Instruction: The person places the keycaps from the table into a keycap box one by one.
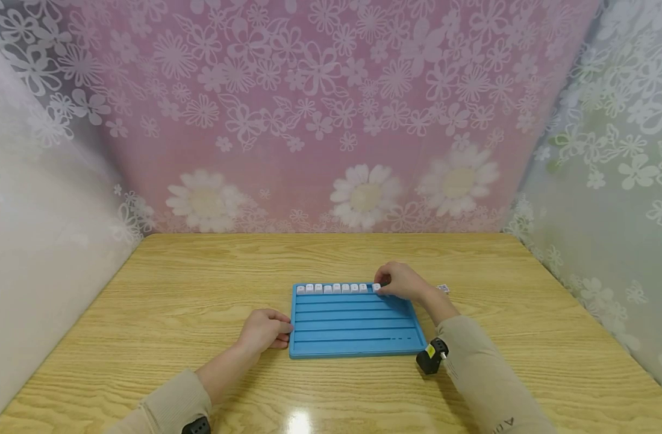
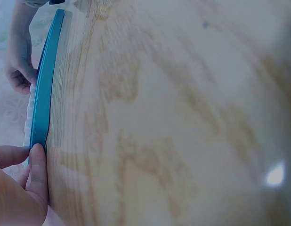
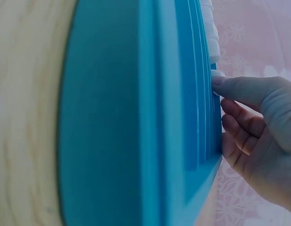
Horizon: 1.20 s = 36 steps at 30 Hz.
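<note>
A blue keycap tray [image 1: 352, 334] with several ridged rows lies flat on the table. Along its far row stands a line of white keycaps [image 1: 327, 289], running from the left corner. My left hand [image 1: 262, 330] holds the tray's left edge; in the left wrist view its thumb and finger [image 2: 38, 172] pinch the blue rim. At the far row, toward the right, my right hand [image 1: 403, 282] pinches a single white keycap [image 1: 376, 289] between thumb and finger. A small gap separates that keycap from the line. Its underside is hidden, so whether it is fully seated I cannot tell.
On the wooden table [image 1: 200, 271], a small printed white piece [image 1: 443, 289] lies just beyond the right wrist. A black wrist camera [image 1: 431, 357] hangs close to the tray's near right corner. Flowered cloth [image 1: 320, 150] closes off the back and sides.
</note>
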Each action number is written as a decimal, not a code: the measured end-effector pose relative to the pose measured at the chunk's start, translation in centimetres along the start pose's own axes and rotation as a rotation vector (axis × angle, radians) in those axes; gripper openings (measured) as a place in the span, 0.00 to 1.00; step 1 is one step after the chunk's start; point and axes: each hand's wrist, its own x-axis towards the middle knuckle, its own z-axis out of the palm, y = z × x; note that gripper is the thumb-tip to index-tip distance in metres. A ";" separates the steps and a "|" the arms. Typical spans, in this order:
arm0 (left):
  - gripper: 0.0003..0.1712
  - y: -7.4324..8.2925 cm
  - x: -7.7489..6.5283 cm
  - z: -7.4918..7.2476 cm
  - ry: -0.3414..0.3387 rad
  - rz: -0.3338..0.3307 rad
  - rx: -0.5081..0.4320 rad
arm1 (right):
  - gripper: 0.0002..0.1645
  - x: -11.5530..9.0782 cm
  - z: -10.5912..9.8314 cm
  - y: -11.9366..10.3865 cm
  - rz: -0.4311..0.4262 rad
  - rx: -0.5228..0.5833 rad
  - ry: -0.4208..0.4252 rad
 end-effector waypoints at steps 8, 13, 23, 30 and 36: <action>0.07 0.2 0.0 0.0 0.003 -0.004 0.002 | 0.06 -0.3 -0.3 0.0 0.020 0.055 0.005; 0.07 0.4 0.0 0.0 -0.001 -0.003 0.000 | 0.07 -0.4 -0.4 0.0 0.027 0.080 0.008; 0.08 0.4 0.0 0.0 0.001 -0.004 0.002 | 0.08 -0.1 0.0 0.4 0.018 0.088 0.015; 0.07 0.3 -0.1 0.0 0.000 -0.007 0.014 | 0.07 0.0 0.3 0.6 0.011 0.093 0.016; 0.07 0.2 -0.1 0.0 -0.001 -0.005 0.024 | 0.07 0.0 0.4 0.3 0.011 0.091 0.013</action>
